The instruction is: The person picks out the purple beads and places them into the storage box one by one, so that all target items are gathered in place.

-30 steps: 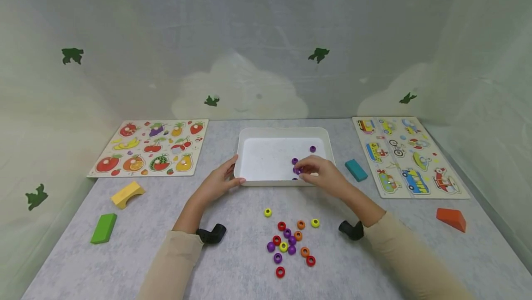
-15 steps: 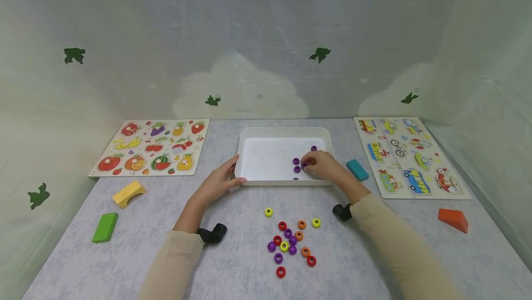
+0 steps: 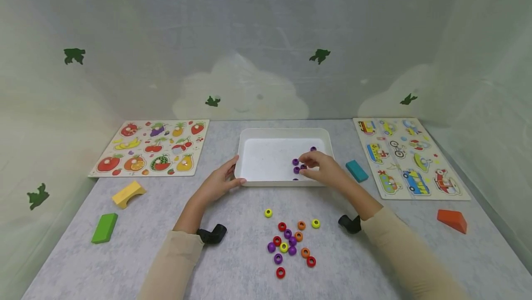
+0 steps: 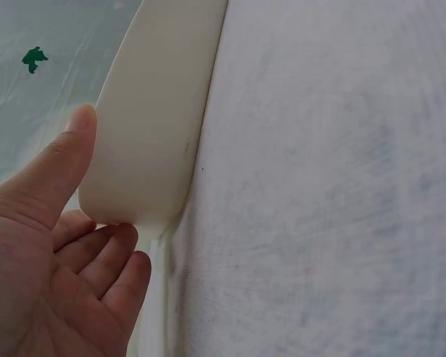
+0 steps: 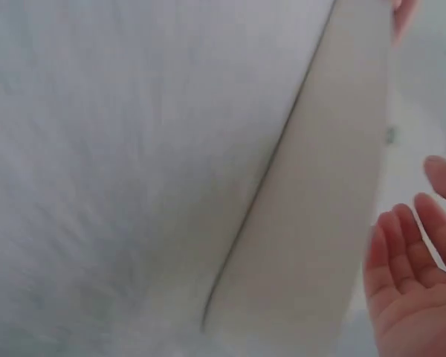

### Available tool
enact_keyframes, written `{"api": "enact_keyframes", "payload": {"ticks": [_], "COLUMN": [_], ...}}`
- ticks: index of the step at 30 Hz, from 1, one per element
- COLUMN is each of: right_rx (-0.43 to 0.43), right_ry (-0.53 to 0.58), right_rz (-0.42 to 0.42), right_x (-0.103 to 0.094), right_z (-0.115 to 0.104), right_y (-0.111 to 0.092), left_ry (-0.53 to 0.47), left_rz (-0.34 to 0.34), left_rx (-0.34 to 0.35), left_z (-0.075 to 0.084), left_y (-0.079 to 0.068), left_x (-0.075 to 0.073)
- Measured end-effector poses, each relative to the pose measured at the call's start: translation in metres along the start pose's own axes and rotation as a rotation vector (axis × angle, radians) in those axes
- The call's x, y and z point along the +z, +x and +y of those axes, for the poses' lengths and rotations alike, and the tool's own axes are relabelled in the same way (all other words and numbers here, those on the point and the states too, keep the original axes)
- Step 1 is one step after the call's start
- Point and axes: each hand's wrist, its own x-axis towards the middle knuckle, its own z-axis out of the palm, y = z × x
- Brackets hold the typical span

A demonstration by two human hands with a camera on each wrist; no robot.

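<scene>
While the left hand (image 3: 215,184) grips the tray (image 3: 266,158), the right hand (image 3: 324,169) hovers.

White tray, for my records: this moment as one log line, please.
left hand: holds white tray at near-left corner | right hand: over purple beads in tray | other beads: on table

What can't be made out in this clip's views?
Head: most of the frontmost purple bead in the white tray, hidden by its front wall.
Head: whether the right grip touches its nearest bead; too small.
Both wrist views: tray interior, hidden by outer walls.
Right wrist: part of that grip, cut off by the right edge.
</scene>
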Motion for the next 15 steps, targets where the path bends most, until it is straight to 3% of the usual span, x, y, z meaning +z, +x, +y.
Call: {"api": "enact_keyframes", "payload": {"ticks": [4, 9, 12, 15], "right_rx": [-0.135, -0.227, -0.206, -0.175], "right_ry": [0.07, 0.151, 0.196, 0.193], "right_rz": [-0.022, -0.145, -0.258, -0.371], "right_x": [0.004, 0.011, 0.021, 0.035], "right_z": [-0.023, -0.054, -0.058, -0.048], "right_y": [-0.026, -0.059, -0.07, -0.075], "left_ry": [-0.001, 0.004, 0.009, 0.004], "left_rz": [-0.001, -0.001, 0.001, 0.005], "left_rx": [0.002, 0.007, 0.006, 0.004], "left_z": [0.0, 0.0, -0.001, -0.001], "left_y": [0.0, 0.0, -0.001, -0.001], "left_x": [0.0, 0.0, 0.0, 0.0]}}
